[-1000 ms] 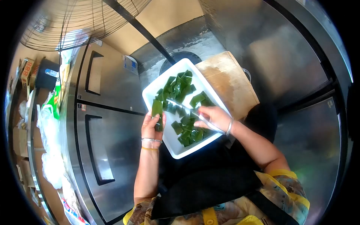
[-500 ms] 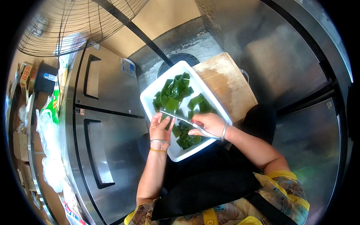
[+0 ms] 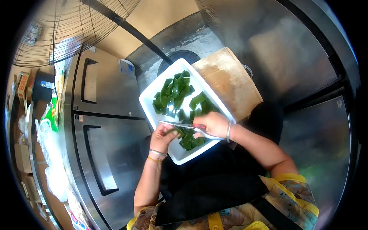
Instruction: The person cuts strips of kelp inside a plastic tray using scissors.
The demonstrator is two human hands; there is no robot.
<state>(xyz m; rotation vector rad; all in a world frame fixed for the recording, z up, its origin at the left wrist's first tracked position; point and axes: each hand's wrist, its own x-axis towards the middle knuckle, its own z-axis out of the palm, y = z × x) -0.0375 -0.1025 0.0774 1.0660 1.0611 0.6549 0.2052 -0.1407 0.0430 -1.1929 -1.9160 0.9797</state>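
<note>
My right hand [image 3: 213, 125] grips a pair of scissors [image 3: 175, 124], its blades pointing left over the tub and slightly apart. My left hand [image 3: 162, 138] pinches a piece of green kelp [image 3: 175, 132] just below the blades; the fingers hide part of it. Cut kelp pieces [image 3: 171, 92] lie heaped in the far-left part of a white plastic tub [image 3: 198, 81]. More squares rest on the right side and at the near end, partly covered by my hands. The tub sits tilted in front of my lap.
A wet-stained wooden board [image 3: 226, 78] lies right of the tub. Steel cabinets [image 3: 111, 88] stand at the left, and another steel unit [image 3: 295, 50] at the right. A wire fan cage [image 3: 73, 30] with its pole [image 3: 142, 38] rises behind the tub.
My left hand has moved slightly down and left from the blades. The scissor blades are now farther apart. A kelp piece that was by the blades has dropped or shifted away.
</note>
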